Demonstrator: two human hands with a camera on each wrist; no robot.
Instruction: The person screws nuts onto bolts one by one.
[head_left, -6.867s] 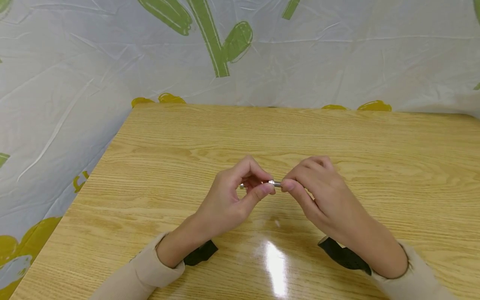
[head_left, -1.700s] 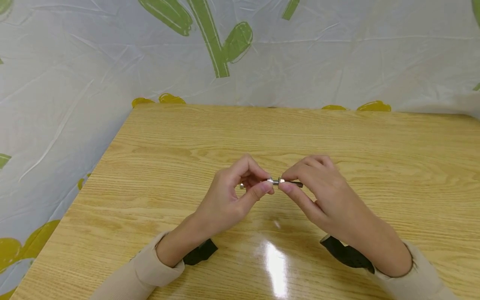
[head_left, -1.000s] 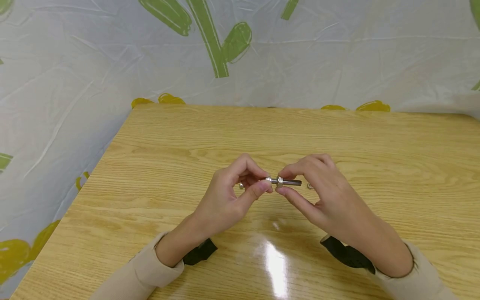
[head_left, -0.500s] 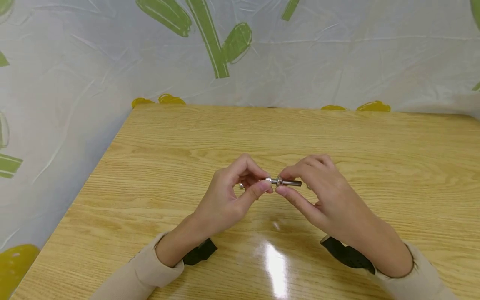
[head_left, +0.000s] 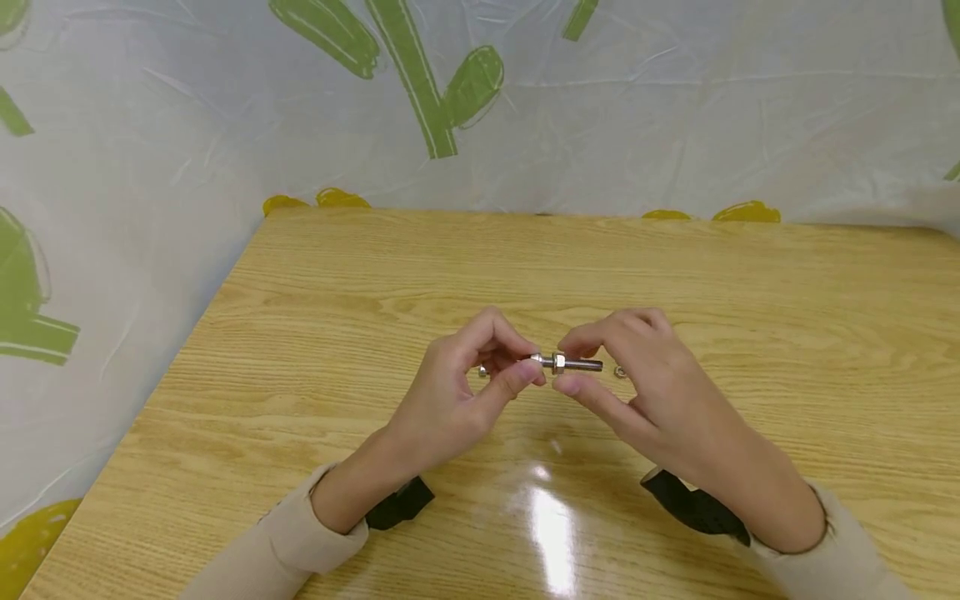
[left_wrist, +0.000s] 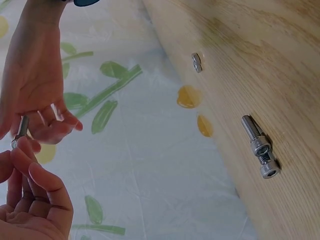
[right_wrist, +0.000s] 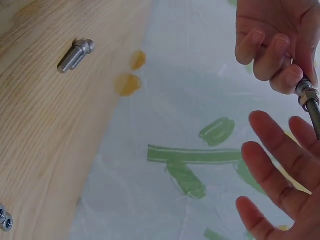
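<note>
My left hand pinches the head end of a silver bolt between thumb and fingers, holding it level above the table. A hex nut sits on the shank near the head, and the threaded end points right. Around the nut, my right hand has its thumb and index finger spread, apart from it. In the right wrist view the nut shows on the bolt close to the left fingertips, with the right fingers spread below.
Other socket-head bolts lie together on the wooden table, partly hidden behind my left hand in the head view. Loose nuts lie to the right, beyond the bolt's tip. A patterned sheet hangs behind the table.
Earlier my right fingers were at the bolt's far end; the nut now sits further left, near the head. My right thumb and finger have parted from the nut. The left hand has hardly moved.
</note>
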